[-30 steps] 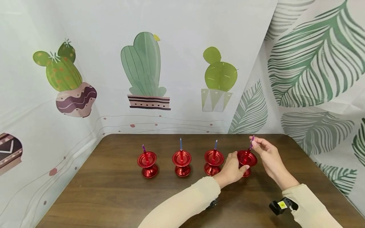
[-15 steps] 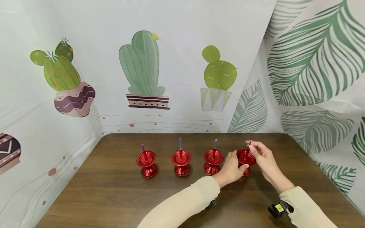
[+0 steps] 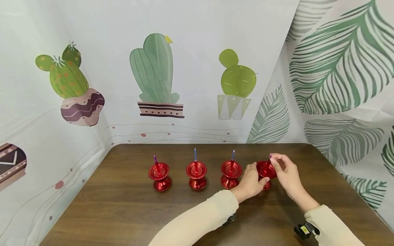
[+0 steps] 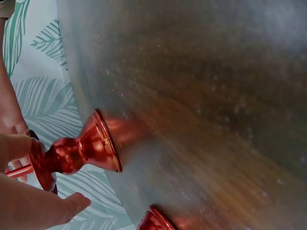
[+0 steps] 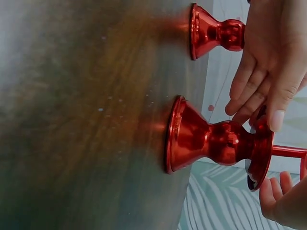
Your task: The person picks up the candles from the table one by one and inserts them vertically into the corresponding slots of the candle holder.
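Observation:
My left hand (image 3: 250,180) grips the dish rim of the rightmost red candle holder (image 3: 265,168), fingers on one side and thumb in front. That holder stands upright on the table. A purple candle (image 3: 270,156) rises at its central stem, with my right hand (image 3: 287,173) pinching it near the top. Fingers hide most of this candle. The left wrist view shows the holder (image 4: 91,146) side-on, left thumb and fingers about its dish. In the right wrist view, the left thumb presses the dish edge of the holder (image 5: 192,139), and right fingertips are just beyond it.
Left of my hands stand more red holders: one with a blue candle (image 3: 233,155), another with a blue candle (image 3: 195,155), and a far-left one with a purple candle (image 3: 156,160). The brown wooden table (image 3: 123,212) ends at a patterned cloth backdrop (image 3: 197,85).
My right hand has moved down and slightly left with the purple candle, whose top now sits lower, nearer the dish. My left hand has kept its hold on the holder.

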`<state>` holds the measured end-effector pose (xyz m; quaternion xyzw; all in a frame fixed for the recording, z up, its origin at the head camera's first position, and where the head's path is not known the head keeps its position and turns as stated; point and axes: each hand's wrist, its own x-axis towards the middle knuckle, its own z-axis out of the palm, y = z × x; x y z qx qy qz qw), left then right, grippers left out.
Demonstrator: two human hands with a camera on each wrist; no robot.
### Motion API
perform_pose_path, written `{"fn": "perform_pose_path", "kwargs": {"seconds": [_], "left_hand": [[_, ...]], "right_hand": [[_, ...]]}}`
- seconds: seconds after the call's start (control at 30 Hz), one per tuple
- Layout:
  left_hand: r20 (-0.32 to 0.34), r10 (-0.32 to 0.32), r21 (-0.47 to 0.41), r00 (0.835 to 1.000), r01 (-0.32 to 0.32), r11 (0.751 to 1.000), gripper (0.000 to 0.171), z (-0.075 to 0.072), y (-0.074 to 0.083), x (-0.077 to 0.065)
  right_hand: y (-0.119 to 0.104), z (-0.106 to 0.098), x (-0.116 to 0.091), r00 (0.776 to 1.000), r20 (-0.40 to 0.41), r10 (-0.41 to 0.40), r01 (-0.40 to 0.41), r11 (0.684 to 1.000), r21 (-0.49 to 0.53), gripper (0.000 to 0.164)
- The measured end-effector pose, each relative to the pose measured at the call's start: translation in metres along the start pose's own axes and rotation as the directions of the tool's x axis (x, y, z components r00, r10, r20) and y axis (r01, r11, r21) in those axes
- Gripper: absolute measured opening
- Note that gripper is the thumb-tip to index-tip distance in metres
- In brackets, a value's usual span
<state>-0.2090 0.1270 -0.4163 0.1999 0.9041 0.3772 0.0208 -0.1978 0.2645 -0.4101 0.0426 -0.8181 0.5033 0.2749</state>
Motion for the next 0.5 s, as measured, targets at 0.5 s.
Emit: {"fn": "perform_pose_path", "kwargs": {"seconds": [0.5], "left_hand": [[0.127,0.063,0.047,0.990,-0.069,0.996,0.077,-0.024,0.007,-0.038]], "right_hand": [[-0.019,-0.010,-0.013,0.991,-0.131,0.024,-0.033,0.997,-0.072,0.029]]}}
